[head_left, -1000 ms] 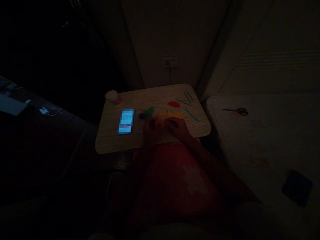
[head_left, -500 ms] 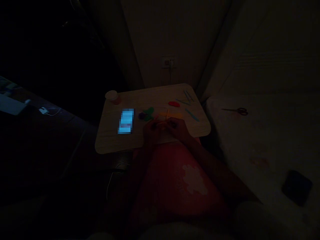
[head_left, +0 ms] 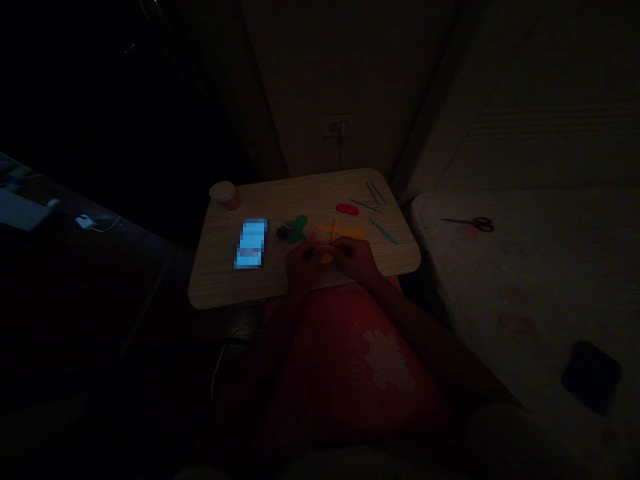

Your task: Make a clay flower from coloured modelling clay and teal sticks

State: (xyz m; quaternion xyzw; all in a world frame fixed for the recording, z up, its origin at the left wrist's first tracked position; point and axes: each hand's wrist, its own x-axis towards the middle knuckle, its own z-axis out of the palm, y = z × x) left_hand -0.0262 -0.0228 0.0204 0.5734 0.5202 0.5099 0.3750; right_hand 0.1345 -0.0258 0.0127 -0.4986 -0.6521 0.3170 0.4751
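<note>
In the dim head view, an orange piece that looks like modelling clay (head_left: 327, 255) is held between my two hands over the table's near edge. My left hand (head_left: 301, 262) grips its left side with curled fingers, and my right hand (head_left: 356, 257) pinches its right side. Just beyond my hands lie flat yellow-orange clay pieces (head_left: 350, 231). To their left are green clay leaf shapes (head_left: 299, 225) and a dark purple clay lump (head_left: 283, 232). A red oval clay piece (head_left: 347, 209) lies farther back.
A lit phone (head_left: 251, 243) lies on the small wooden table (head_left: 220, 283). A cup (head_left: 225, 193) stands at the back left. Several thin blue-green sticks (head_left: 383, 230) lie at the right. Scissors (head_left: 470, 223) rest on the pale surface to the right, beyond a gap.
The orange piece between my hands has tilted, from a broad face to a thin edge and then a curved shape. Both hands stay in nearly the same place.
</note>
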